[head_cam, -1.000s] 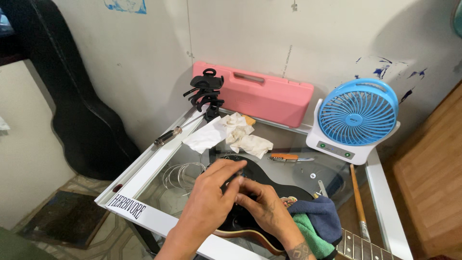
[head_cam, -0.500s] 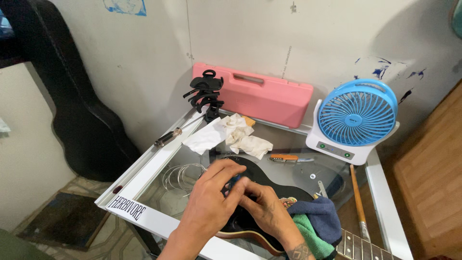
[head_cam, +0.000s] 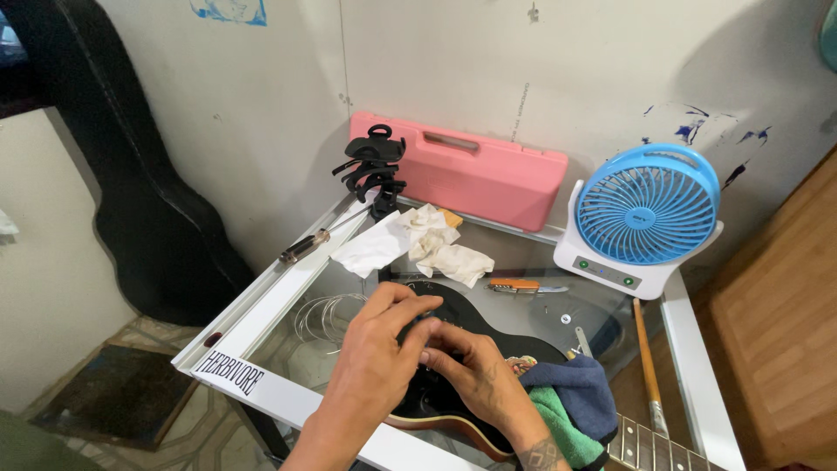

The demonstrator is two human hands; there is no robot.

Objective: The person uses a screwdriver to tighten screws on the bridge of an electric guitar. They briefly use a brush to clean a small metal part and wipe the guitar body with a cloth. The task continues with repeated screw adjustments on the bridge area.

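Head view. Guitar (head_cam: 453, 397): black body, flat on the glass counter (head_cam: 602, 301), near edge, neck running right. Left hand (head_cam: 375, 366): on the guitar body, fingers curled, pinching a small part that cannot be made out. Right hand (head_cam: 475, 375): fingertips meeting the left's, bent on the same spot. Blue cloth (head_cam: 571, 392) over green cloth (head_cam: 562, 436), beside the right wrist. Behind: white rags (head_cam: 436, 249), screwdriver (head_cam: 318, 240), pink case (head_cam: 475, 170), blue fan (head_cam: 645, 218).

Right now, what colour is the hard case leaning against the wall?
Pink; the hard case shows clearly in the head view.
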